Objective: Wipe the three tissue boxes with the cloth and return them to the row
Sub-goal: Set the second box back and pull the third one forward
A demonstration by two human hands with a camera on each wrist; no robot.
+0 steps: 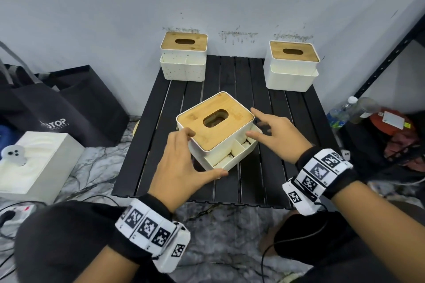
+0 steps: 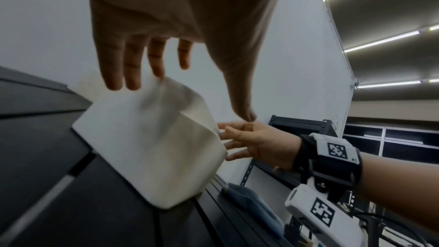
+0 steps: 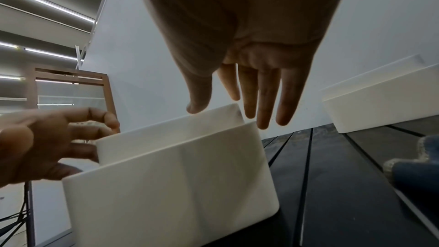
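Now, step: setting or taking the middle box (image 1: pixel 216 131) at frame centre; I judge both hands should close on opposite sides before it moves.
Left hand (image 1: pixel 181 163): fingers spread, touching the box's near-left corner, not gripping.
Right hand (image 1: pixel 273 133): fingers straight, just right of the box, holding nothing.
Other boxes: back left (image 1: pixel 183 57), back right (image 1: pixel 292 66).
Cloth (image 3: pixel 413 168): lower right in the right wrist view.

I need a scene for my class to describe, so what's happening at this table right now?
A person has pulled the middle tissue box forward on the black slatted table. The left hand touches its near corner, and the right hand reaches in open at its other side. Two more tissue boxes stand at the back by the wall, with a gap between them. A bluish cloth lies at the table's right edge, untouched.
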